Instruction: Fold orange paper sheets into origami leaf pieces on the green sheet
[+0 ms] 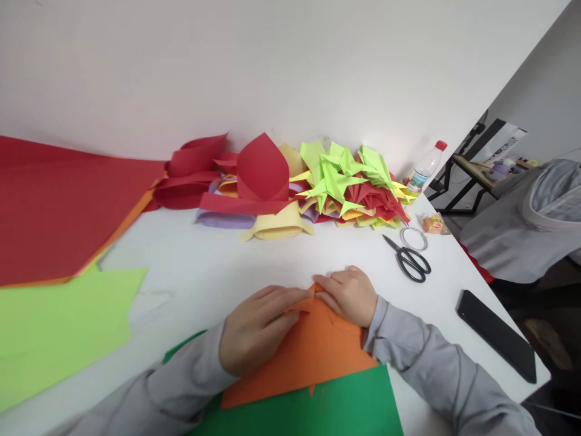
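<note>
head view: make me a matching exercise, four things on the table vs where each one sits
Things:
1. orange paper
2. scissors
3. black phone
4. bottle

Places:
A. near the right edge of the table
B. pinched at its tip between the left hand and right hand
C. by the wall, at the right end of the folded-paper pile
D. just in front of the tape ring

Pairs: 1-B, 2-D, 3-A, 4-C

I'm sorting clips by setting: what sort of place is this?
Likely a paper-craft work table in a plain indoor room: a pile of folded paper figures by the wall, large coloured sheets, scissors, and the left hand and right hand pressing a fold into an orange sheet.
</note>
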### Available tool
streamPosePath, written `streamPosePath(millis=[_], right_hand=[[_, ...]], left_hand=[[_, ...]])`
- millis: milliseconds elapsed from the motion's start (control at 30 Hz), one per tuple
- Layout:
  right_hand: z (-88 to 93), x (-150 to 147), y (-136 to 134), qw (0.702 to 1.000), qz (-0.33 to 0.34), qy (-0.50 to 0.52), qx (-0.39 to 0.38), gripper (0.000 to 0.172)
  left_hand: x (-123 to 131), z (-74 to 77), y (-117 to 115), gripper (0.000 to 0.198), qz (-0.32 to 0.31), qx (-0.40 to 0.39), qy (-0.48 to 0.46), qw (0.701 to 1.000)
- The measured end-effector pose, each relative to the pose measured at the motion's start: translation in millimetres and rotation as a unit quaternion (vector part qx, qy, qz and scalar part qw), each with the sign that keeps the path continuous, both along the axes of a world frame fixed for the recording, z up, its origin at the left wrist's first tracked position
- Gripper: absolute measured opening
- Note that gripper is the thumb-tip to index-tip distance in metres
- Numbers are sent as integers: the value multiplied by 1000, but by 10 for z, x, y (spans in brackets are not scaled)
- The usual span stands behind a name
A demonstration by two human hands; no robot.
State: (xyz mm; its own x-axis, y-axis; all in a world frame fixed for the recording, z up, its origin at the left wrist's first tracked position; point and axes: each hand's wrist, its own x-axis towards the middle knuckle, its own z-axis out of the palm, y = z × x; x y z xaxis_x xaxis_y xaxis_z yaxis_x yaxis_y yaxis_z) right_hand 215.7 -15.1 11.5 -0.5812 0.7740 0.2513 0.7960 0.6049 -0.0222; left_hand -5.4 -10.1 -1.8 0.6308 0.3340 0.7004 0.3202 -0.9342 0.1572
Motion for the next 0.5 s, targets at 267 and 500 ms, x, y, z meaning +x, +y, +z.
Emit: streamPosePath(millis=[267, 500], right_hand=[[-33, 6, -10, 1000, -2, 21, 16, 29], [-8, 6, 4, 999, -2, 46, 14, 25]], left_hand=[[29, 32, -183, 26, 97, 70, 104, 987], [94, 31, -297, 34, 158, -71, 146, 974]])
